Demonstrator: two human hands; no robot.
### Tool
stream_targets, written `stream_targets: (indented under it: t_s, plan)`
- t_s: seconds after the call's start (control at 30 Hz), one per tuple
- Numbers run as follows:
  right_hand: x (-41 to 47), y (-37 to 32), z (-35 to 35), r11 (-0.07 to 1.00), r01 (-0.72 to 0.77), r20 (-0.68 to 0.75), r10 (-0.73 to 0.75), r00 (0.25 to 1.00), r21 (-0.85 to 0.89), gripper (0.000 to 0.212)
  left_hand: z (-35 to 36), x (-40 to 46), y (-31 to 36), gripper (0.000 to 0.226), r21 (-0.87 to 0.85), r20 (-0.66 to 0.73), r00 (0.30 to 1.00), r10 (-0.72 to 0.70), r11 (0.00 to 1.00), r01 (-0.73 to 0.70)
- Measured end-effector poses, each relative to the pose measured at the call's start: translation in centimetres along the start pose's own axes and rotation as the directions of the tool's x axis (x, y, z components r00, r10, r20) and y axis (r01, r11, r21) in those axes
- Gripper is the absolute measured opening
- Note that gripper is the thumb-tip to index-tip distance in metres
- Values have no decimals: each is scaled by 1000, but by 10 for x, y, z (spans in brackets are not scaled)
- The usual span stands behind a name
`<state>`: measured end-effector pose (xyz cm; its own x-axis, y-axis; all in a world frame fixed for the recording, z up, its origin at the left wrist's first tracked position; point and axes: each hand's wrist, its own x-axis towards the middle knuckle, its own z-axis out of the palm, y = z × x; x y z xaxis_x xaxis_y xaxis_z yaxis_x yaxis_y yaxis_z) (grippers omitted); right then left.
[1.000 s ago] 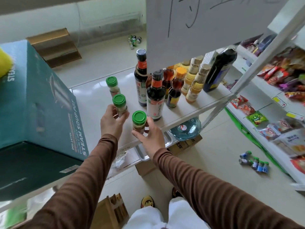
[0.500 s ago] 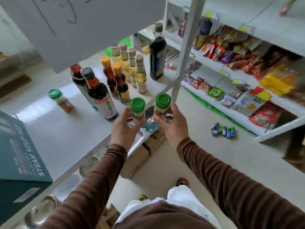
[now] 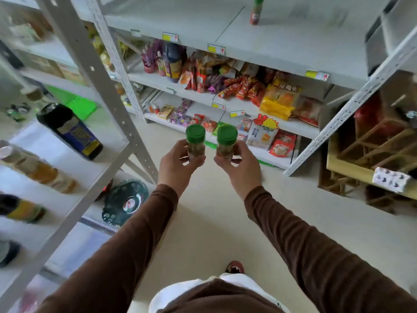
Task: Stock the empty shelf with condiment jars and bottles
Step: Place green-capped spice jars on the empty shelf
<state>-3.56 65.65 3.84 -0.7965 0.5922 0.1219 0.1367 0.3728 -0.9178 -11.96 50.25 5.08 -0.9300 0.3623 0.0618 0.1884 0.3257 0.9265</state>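
Condiment jars: two, green-lidded, both upright and held side by side in the air above the pale floor (image 3: 203,222), near each other but not touching. Left jar (image 3: 195,142) sits in the left hand (image 3: 180,164), fingers and thumb curled round its lower body. Right jar (image 3: 226,144) is gripped the same way by the right hand (image 3: 239,167). Contents look brownish; labels too blurred to read.

Surroundings: ahead, a grey rack with a mostly bare upper shelf (image 3: 282,41) carrying one red-labelled bottle (image 3: 255,11) near the back. Yellow price tags line its front edge. The two tiers below it hold snack packets (image 3: 243,89), too many and too smeared to count. One dark bottle (image 3: 172,62) stands among them on the upper of these tiers.

Left side: a second rack, its slanted upright post (image 3: 94,82) between the viewer and the stock. On it, one large dark bottle with a blue label (image 3: 72,132) and at least three more bottles nearer the frame edge, heavily blurred, so the count is uncertain. A patterned glass plate (image 3: 125,201) lies on a lower level.

Right: wooden crates (image 3: 372,143) on the floor. Nothing lies between the jars and the bare shelf.
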Motion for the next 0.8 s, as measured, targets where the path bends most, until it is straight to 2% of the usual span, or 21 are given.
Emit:
stream_targets:
  t_s: [0.27,0.6,0.8]
  plan:
    - [124,47,-88,998,-2,-109,-5,994,-62,32,120,110,44,33,-47,129,992,5,999,1]
    - [298,77,-96,995,-43,-205,24,979,-90,31,195,309,51,39,70,202,976,82,993,-98]
    - [396,82,-111,993,-73,-274,46,961,-91,32,240,420,75,33,25,250,959,134,989,-145]
